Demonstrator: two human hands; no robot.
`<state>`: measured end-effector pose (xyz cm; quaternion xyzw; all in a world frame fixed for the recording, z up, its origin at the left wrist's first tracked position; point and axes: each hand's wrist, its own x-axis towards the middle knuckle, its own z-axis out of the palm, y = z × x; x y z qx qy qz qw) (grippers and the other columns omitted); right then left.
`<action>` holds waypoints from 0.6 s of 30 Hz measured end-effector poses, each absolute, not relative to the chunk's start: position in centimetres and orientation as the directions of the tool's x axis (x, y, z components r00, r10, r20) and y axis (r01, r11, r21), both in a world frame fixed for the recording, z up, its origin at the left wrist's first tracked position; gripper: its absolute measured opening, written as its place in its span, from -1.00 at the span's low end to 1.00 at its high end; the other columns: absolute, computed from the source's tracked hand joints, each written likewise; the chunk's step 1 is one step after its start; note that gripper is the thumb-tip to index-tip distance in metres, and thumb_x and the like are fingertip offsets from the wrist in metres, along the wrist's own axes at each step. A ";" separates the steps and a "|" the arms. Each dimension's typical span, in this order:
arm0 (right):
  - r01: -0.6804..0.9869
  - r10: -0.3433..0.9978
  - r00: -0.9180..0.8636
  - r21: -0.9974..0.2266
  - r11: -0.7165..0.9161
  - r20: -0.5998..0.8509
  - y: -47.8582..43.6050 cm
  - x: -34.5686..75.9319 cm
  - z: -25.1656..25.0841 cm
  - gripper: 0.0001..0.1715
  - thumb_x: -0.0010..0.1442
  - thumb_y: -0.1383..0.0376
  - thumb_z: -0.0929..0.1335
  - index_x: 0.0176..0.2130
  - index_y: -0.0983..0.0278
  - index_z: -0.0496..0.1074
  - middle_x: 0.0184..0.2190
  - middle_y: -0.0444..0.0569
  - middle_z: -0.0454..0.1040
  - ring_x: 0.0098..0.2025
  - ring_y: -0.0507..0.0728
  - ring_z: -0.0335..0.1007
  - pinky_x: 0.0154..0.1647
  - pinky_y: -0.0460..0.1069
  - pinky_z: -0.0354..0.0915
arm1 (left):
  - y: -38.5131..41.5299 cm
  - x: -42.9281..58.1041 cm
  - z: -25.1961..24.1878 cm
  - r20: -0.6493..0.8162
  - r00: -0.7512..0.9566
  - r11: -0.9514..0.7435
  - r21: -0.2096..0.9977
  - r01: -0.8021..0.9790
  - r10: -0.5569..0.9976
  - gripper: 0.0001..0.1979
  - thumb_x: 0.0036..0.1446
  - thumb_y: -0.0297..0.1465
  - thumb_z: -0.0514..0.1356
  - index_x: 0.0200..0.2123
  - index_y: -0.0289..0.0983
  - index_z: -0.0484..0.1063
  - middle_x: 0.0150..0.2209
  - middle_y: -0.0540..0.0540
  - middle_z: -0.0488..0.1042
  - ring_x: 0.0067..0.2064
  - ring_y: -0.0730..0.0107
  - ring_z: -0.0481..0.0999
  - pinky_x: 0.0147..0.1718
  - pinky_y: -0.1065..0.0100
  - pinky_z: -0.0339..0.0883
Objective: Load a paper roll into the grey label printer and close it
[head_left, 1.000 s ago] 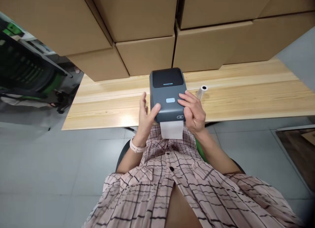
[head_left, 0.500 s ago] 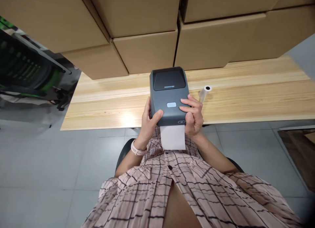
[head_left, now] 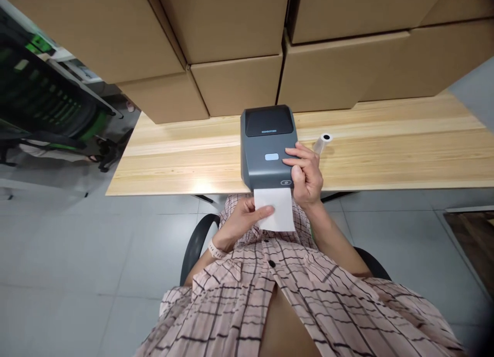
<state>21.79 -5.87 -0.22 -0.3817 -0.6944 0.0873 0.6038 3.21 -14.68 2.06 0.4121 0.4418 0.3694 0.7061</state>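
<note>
A dark grey-blue label printer [head_left: 266,166] stands at the front edge of the wooden table, its light button on top. White label paper [head_left: 281,218] hangs out of its front slot. My left hand [head_left: 247,218] pinches this paper, thumb on the upper face and the other fingers hidden underneath. At the printer's front right corner, my right hand [head_left: 307,177] grips the body, with fingertips on the top cover and the thumb bent against the corner. Just beyond that hand stands a slim white roll [head_left: 325,138] with a dark core.
Large cardboard boxes [head_left: 239,84] are stacked along the back of the wooden table [head_left: 185,151]. To the left is a black and green office chair [head_left: 57,94]. A dark brown panel [head_left: 471,244] lies on the floor at the right.
My left hand has let go of the printer's left side and moved down to take the paper. My right hand stays on the printer. The view has shifted slightly.
</note>
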 end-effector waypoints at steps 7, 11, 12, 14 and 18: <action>0.565 0.649 -0.167 -0.468 0.680 0.742 -5.9 22.7 1.8 -0.56 0.54 0.02 0.19 0.13 -0.08 0.58 0.10 -0.07 0.56 0.25 0.30 0.42 0.41 0.38 0.22 | -14.2 1.5 1.0 -0.271 0.350 0.279 0.960 0.030 0.896 -0.47 0.17 0.06 0.39 -0.56 -0.26 0.48 -0.55 0.00 0.48 -0.48 0.45 0.40 -0.40 0.34 0.33; 0.656 0.644 -0.294 -0.340 0.674 0.706 -5.6 22.9 3.8 -0.47 0.52 -0.15 0.17 0.05 -0.07 0.60 0.13 -0.11 0.60 0.29 0.31 0.41 0.54 0.43 -0.07 | -13.8 -0.6 0.4 -0.206 0.147 0.192 0.976 0.107 0.967 -0.44 0.23 0.11 0.31 -0.53 -0.26 0.49 -0.55 -0.01 0.48 -0.47 0.43 0.41 -0.40 0.34 0.32; 0.660 0.637 -0.330 -0.312 0.683 0.697 -5.4 22.8 4.3 -0.49 0.51 -0.16 0.19 0.02 -0.05 0.60 0.15 -0.12 0.61 0.35 0.32 0.37 0.57 0.43 -0.15 | -13.6 -0.9 0.5 -0.155 0.057 0.148 0.983 0.110 0.986 -0.46 0.25 0.10 0.30 -0.48 -0.26 0.52 -0.51 -0.03 0.52 -0.44 0.40 0.45 -0.36 0.34 0.37; 0.643 0.620 -0.404 -0.273 0.715 0.673 -5.0 22.7 5.0 -0.56 0.48 -0.16 0.26 -0.05 -0.01 0.59 0.20 -0.16 0.61 0.46 0.35 0.26 0.61 0.43 -0.27 | -13.0 -1.3 0.8 -0.025 -0.116 0.040 0.991 0.129 0.993 -0.56 0.31 0.03 0.28 -0.32 -0.25 0.58 -0.35 -0.07 0.61 -0.30 0.34 0.56 -0.25 0.32 0.46; 0.602 0.631 -0.420 -0.320 0.732 0.653 -4.7 22.8 4.9 -0.60 0.47 -0.13 0.30 -0.06 0.02 0.58 0.28 -0.16 0.57 0.53 0.38 0.20 0.61 0.49 -0.29 | -11.6 -0.3 1.3 0.261 -0.198 -0.217 0.951 0.219 0.945 -0.57 0.41 -0.05 0.20 0.20 -0.14 0.52 0.24 -0.21 0.55 0.28 0.09 0.52 0.24 0.07 0.45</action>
